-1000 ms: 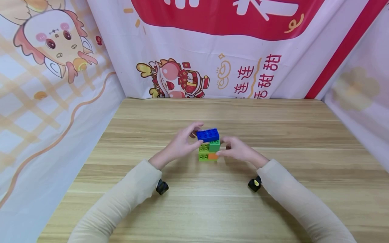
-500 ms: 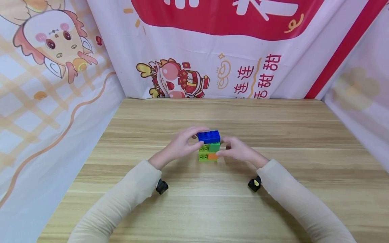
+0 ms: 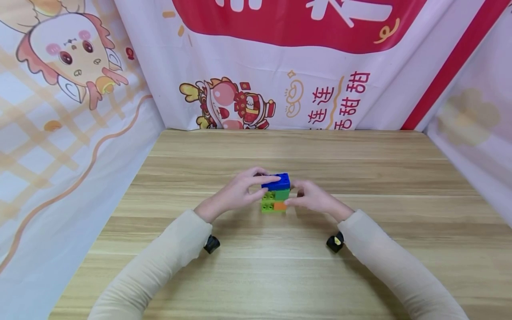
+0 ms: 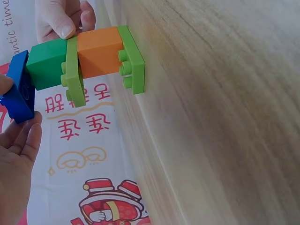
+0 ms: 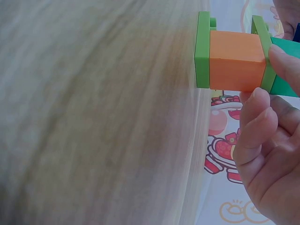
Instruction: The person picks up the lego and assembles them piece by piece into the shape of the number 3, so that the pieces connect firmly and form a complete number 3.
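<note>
In the head view my left hand (image 3: 240, 189) holds a blue toy building brick (image 3: 282, 183), with a finger laid across its studs. The blue brick tops a stack and overhangs the green brick (image 4: 47, 64) beneath it. Below come a light-green plate (image 4: 74, 77), an orange brick (image 4: 99, 52) and a second light-green plate (image 4: 137, 61) at the table. My right hand (image 3: 314, 195) grips the stack from the right. In the right wrist view its thumb (image 5: 283, 65) lies at the upper plate and green brick, with fingertips under the opposite side.
The stack stands on a wood-grain table (image 3: 256, 275). A printed white and red cloth (image 3: 280, 62) hangs along the back edge, and patterned cloth (image 3: 80, 133) covers the left side. Black wrist cameras (image 3: 335, 242) show under both cuffs.
The blue brick has come down slightly and to the right over the green brick. A left finger has moved onto its top. My right hand has stayed in place.
</note>
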Tool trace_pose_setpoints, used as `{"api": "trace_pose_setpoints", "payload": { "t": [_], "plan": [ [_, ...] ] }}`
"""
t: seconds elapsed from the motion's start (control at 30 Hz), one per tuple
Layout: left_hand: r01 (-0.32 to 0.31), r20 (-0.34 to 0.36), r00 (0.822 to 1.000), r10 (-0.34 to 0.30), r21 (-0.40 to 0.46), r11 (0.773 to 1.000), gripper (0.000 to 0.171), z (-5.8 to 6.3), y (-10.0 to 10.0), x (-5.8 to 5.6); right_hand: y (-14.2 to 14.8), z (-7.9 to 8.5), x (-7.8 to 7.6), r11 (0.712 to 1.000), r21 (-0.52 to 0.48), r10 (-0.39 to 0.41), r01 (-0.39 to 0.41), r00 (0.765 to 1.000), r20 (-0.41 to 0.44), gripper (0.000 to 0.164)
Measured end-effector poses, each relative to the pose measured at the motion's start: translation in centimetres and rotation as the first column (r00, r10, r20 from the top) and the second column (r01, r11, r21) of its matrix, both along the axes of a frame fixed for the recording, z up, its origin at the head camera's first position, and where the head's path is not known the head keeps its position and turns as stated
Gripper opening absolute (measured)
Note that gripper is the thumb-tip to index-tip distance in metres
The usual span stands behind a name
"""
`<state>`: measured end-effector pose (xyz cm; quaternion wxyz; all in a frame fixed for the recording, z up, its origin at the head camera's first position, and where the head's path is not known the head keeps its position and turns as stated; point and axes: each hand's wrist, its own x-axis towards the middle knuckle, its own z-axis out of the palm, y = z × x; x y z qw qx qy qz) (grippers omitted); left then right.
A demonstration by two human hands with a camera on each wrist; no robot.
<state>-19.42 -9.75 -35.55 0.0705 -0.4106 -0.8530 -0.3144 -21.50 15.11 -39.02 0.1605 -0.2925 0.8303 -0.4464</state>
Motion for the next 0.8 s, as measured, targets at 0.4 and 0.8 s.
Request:
{"api": "trace_pose_setpoints", "payload": {
  "t": [0.4,0.8],
  "plan": [
    [0.017,-0.067,0.998,-0.022,-0.08,0.997,0.036,0.6,0.0,0.0,-0.1,0.0,0.0,1.0,-0.005,0.02,-0.02,0.999,-0.032,0.041],
    [0.026,-0.138,0.989,-0.049,-0.163,0.986,0.038,1.1,0.2,0.3,-0.1,0.1,0.2,1.0,-0.002,0.017,-0.018,0.999,-0.031,0.045]
  ]
}}
